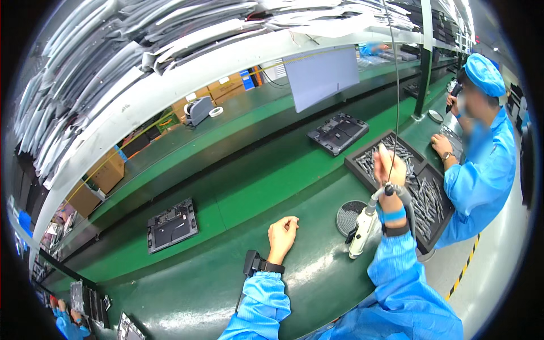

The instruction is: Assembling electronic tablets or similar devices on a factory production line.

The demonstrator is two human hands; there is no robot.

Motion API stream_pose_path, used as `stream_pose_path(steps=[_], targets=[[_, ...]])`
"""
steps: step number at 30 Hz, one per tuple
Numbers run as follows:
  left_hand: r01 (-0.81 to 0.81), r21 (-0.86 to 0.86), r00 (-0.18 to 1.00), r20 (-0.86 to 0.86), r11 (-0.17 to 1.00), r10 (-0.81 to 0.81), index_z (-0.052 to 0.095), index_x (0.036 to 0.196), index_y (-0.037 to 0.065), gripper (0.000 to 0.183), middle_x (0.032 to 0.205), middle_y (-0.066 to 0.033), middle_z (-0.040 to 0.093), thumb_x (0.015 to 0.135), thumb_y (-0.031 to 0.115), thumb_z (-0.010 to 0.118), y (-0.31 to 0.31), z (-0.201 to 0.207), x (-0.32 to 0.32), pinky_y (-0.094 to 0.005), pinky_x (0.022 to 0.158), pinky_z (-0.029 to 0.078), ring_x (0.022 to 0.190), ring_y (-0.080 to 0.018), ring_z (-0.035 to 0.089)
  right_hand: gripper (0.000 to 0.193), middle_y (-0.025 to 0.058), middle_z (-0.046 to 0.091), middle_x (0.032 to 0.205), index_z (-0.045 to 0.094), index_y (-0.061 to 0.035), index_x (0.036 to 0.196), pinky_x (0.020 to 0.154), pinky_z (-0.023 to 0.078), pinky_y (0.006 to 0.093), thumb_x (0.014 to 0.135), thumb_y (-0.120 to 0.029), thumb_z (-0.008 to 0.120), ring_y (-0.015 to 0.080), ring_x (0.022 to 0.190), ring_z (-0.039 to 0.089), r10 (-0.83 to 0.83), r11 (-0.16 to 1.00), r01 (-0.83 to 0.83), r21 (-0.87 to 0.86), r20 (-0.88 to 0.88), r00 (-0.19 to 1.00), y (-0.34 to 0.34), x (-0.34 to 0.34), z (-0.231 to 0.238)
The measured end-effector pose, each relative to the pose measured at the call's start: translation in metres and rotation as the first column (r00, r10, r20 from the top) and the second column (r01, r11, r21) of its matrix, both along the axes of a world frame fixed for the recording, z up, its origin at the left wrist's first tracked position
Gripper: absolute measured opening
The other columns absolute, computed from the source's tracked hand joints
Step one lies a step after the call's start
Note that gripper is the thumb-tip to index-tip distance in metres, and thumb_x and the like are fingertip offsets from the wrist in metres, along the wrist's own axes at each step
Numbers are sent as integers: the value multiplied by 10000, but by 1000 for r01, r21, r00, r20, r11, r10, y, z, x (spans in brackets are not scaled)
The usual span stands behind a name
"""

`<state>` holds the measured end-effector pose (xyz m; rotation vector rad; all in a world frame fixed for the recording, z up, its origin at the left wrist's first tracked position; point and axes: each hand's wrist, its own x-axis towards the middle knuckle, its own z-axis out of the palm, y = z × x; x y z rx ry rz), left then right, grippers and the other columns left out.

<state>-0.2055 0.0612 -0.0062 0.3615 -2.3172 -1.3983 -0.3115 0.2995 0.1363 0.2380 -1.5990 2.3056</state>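
My right hand [391, 168] reaches over a dark divided tray [352, 160] full of small, slim grey parts [426, 199]. Its fingers are drawn together among the parts in the far compartment; what they hold, if anything, is hidden. On the green bench [226, 266], my left hand [283, 240] rests with its fingers curled closed, and their inside does not show. A white powered screwdriver [362, 233] hangs by a cord just in front of my right forearm. Beside it lies a round grey dish [349, 217] with a dotted surface.
Opened laptop bases lie on the far strip, one at left [173, 225] and another [339, 134] behind the tray. A co-worker in blue [481, 164] sits at right. Packed shelves [141, 51] run overhead; a tape dispenser [198, 111] stands on the ledge.
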Motion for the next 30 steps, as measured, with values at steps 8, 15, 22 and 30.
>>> stream_pose_path(steps=[8, 15, 22, 30], targets=[[8, 63, 1000, -4, 998, -8, 676, 890, 5, 208, 663, -17, 627, 877, 178, 562, -7, -10, -2, -218, 436, 397, 495, -38, 489, 244, 79, 624, 906, 615, -16, 968, 531, 489, 262, 786, -163, 684, 144, 698, 614, 8, 987, 82, 139, -552, 834, -85, -90, 128], [17, 71, 1000, 21, 997, -19, 674, 915, 2, 195, 690, -21, 637, 872, 152, 559, -1, -10, -1, -219, 448, 411, 530, -46, 510, 263, 92, 636, 866, 614, 15, 976, 515, 489, 275, 782, -152, 673, 149, 653, 619, -96, 968, 220, 123, -626, 774, -105, -116, 159], [-3, 85, 1000, 27, 996, 1, 682, 893, 19, 195, 653, -46, 654, 853, 177, 576, -2, -5, -5, -245, 507, 440, 519, -70, 552, 206, 88, 653, 780, 643, 31, 919, 488, 507, 233, 800, -137, 656, 109, 608, 612, -37, 984, 118, 131, -498, 867, -112, -109, 165], [16, 60, 1000, 26, 998, -18, 682, 902, 13, 193, 670, -25, 651, 860, 154, 558, 0, -3, -8, -227, 474, 414, 503, -48, 522, 200, 77, 645, 828, 642, 15, 941, 504, 504, 229, 802, -128, 668, 116, 647, 615, -14, 997, 51, 61, -494, 870, -98, -113, 151]])
